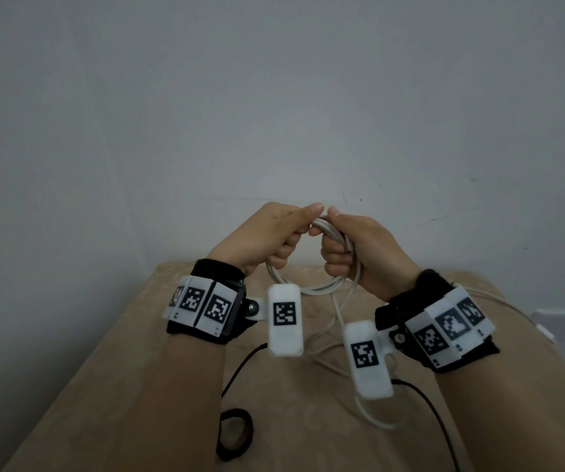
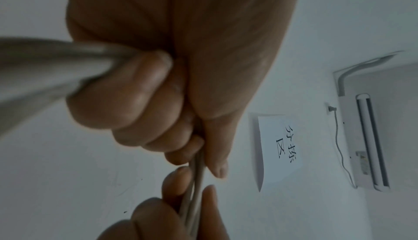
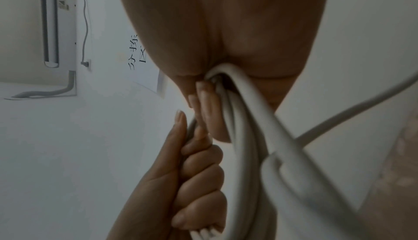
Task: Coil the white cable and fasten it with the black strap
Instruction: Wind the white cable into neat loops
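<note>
Presently held: white cable [image 1: 321, 229], gathered into several loops, raised above the table [image 1: 110, 362] between both hands.
Left hand [image 1: 267, 233]: fingers curled round the top of the loops, thumb laid along the strands; the left wrist view shows the fist closed on the bundle [image 2: 196, 168].
Right hand [image 1: 359, 253]: fingers wrapped round the same bundle just right of the left hand, the two hands touching or nearly so at the thumbs; the right wrist view shows several strands [image 3: 239, 118] passing through the grip.
Coil, lower part: hangs below the hands as a rounded loop, clear of the table.
Loose length: trails down from the right hand, lies across the table under the right forearm and runs off to the far right.
Black strap [image 1: 235, 434]: lies on the near table as a closed ring, left of centre, well apart from the cable loops and untouched by either hand.
Table covering: tan cloth.
Wrist units: black bands with white marker blocks [image 1: 284, 320] on both wrists; thin black leads run from them toward the near edge.
Background: pale wall [image 1: 274, 97]; sheet of paper with handwritten characters [image 2: 280, 147]; white air conditioner [image 2: 366, 142] beside it.
</note>
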Tool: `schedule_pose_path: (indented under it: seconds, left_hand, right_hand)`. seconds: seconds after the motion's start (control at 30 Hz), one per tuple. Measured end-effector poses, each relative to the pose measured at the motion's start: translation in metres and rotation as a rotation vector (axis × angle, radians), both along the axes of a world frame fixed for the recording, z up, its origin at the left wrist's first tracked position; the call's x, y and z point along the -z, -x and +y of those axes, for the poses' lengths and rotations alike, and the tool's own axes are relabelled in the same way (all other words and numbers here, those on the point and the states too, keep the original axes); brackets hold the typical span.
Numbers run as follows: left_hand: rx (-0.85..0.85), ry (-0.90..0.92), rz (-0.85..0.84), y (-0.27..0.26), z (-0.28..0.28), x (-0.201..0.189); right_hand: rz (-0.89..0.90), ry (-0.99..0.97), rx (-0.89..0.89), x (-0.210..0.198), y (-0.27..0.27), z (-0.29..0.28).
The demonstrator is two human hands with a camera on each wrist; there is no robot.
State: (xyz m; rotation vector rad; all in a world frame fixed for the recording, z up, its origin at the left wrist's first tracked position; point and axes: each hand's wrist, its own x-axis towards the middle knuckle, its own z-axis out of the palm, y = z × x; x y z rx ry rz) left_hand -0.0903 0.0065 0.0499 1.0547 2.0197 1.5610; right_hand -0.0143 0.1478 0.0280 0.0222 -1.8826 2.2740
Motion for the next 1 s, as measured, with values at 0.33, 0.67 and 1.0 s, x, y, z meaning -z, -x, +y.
schedule_pose_path:
  seconds: [0.33, 0.67, 1.0]
  left_hand:
    - [-0.171, -0.200, -0.111, 0.011, -0.004, 0.003]
    - [-0.297, -0.376, -0.262, 0.016, -0.006, 0.000]
    - [-0.240, -0.364, -0.403, 0.019, 0.001, 0.006]
  right_hand:
    - [0.091, -0.003, -0.027, -0.001, -0.004, 0.006]
    - [0.105, -0.406, 0.059, 0.002, -0.003, 0.006]
    - [0.077, -0.310, 0.162, 0.010, 0.007, -0.003]
